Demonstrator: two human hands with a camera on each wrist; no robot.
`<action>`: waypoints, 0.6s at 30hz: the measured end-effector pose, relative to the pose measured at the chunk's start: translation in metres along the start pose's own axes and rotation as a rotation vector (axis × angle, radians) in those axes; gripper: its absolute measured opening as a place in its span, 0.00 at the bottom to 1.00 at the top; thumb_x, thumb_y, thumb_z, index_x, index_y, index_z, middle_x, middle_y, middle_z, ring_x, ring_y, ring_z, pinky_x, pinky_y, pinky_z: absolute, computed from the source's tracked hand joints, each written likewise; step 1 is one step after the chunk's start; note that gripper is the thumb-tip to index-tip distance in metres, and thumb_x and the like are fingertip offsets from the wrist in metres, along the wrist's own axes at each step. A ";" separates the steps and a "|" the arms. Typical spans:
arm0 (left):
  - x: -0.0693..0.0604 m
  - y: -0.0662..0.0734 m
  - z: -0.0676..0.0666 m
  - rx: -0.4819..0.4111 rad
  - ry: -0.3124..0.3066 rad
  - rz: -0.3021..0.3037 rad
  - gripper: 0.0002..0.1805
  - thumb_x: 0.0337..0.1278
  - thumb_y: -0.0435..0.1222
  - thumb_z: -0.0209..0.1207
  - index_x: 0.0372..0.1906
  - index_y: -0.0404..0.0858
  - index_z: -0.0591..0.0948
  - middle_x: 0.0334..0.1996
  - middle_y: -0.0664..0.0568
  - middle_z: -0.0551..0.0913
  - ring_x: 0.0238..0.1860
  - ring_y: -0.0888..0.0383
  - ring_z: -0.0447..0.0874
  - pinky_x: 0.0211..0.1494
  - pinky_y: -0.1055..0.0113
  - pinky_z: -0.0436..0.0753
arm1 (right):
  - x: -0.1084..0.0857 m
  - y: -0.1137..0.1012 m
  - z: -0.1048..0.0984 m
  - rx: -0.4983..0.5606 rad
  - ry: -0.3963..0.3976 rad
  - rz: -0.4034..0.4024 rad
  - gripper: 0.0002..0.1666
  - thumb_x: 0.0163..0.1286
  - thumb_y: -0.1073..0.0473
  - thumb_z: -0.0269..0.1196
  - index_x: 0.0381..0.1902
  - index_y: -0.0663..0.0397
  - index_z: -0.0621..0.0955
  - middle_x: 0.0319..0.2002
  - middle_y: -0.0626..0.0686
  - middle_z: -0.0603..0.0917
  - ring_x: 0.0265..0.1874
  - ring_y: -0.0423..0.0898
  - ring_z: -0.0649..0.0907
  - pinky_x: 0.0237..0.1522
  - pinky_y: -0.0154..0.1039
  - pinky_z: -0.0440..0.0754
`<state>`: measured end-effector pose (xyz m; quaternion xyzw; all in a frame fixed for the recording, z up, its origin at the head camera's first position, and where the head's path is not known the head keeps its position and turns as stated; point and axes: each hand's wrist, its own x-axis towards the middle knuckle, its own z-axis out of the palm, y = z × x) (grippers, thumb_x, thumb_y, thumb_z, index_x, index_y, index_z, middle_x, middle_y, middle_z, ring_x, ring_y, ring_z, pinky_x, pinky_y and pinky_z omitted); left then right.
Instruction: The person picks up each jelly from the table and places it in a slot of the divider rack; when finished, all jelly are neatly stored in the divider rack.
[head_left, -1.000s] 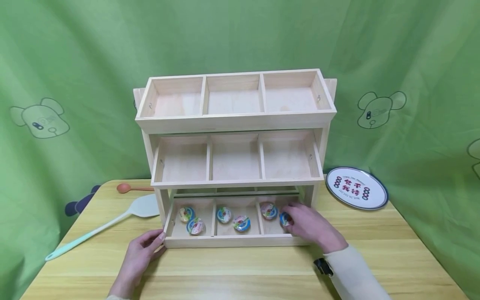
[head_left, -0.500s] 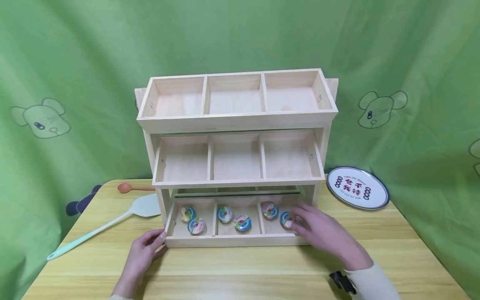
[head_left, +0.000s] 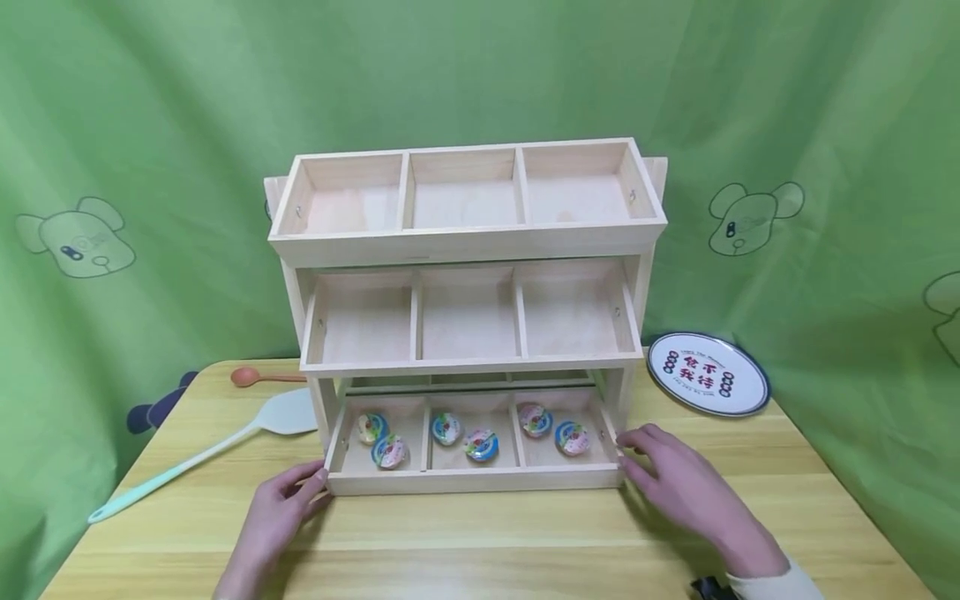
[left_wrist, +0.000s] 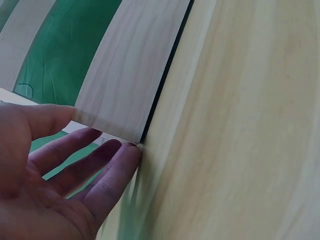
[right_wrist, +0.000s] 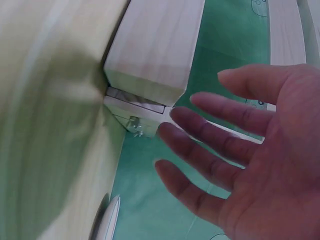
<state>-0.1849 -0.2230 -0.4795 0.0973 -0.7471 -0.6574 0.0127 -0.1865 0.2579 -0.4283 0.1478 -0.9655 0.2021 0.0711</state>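
Observation:
A pale wooden three-tier rack (head_left: 461,243) stands on the table, its bottom drawer (head_left: 480,482) pulled forward. In each of that drawer's three compartments lie two small jelly cups (head_left: 572,437) with printed lids. My left hand (head_left: 276,512) is at the drawer's left front corner; in the left wrist view its thumb and fingertips touch the end of the front panel (left_wrist: 130,65). My right hand (head_left: 678,479) is beside the right front corner. Seen from the right wrist, its fingers are spread and loosely bent near the panel's end (right_wrist: 150,60), holding nothing.
The two upper trays (head_left: 471,367) hang out over the bottom drawer. An oval plate (head_left: 708,375) with red lettering leans at the back right. Left of the rack lie a pale spatula (head_left: 225,446) and a small orange spoon (head_left: 247,377). A green curtain (head_left: 465,67) hangs behind.
My right hand has let go of a jelly cup in the right compartment and moved out to the drawer's right corner. The left hand has stayed at the left corner.

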 end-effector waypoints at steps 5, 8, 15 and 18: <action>-0.006 0.003 -0.004 0.208 -0.010 0.055 0.18 0.68 0.31 0.58 0.56 0.23 0.78 0.46 0.36 0.83 0.42 0.51 0.84 0.47 0.66 0.88 | -0.006 0.005 0.003 -0.010 -0.015 0.048 0.21 0.68 0.59 0.64 0.56 0.63 0.80 0.49 0.60 0.83 0.47 0.61 0.81 0.50 0.64 0.81; -0.010 0.004 -0.008 0.367 -0.012 0.093 0.18 0.69 0.35 0.58 0.56 0.27 0.79 0.43 0.41 0.85 0.42 0.49 0.83 0.46 0.64 0.87 | -0.008 0.009 0.005 -0.029 -0.032 0.057 0.22 0.68 0.57 0.64 0.56 0.63 0.80 0.48 0.61 0.83 0.46 0.61 0.82 0.49 0.64 0.81; -0.022 0.008 -0.014 0.701 0.015 0.271 0.19 0.72 0.42 0.55 0.56 0.32 0.81 0.57 0.36 0.78 0.61 0.35 0.70 0.65 0.34 0.68 | -0.017 0.013 0.006 -0.117 -0.069 0.091 0.26 0.72 0.47 0.60 0.55 0.65 0.80 0.52 0.67 0.80 0.52 0.69 0.76 0.52 0.70 0.76; -0.025 0.008 -0.018 0.846 0.050 0.375 0.20 0.72 0.41 0.55 0.57 0.29 0.79 0.59 0.32 0.75 0.61 0.34 0.66 0.64 0.32 0.66 | -0.023 0.017 0.003 -0.188 -0.076 0.109 0.32 0.74 0.41 0.56 0.56 0.66 0.79 0.54 0.71 0.77 0.54 0.72 0.73 0.53 0.73 0.73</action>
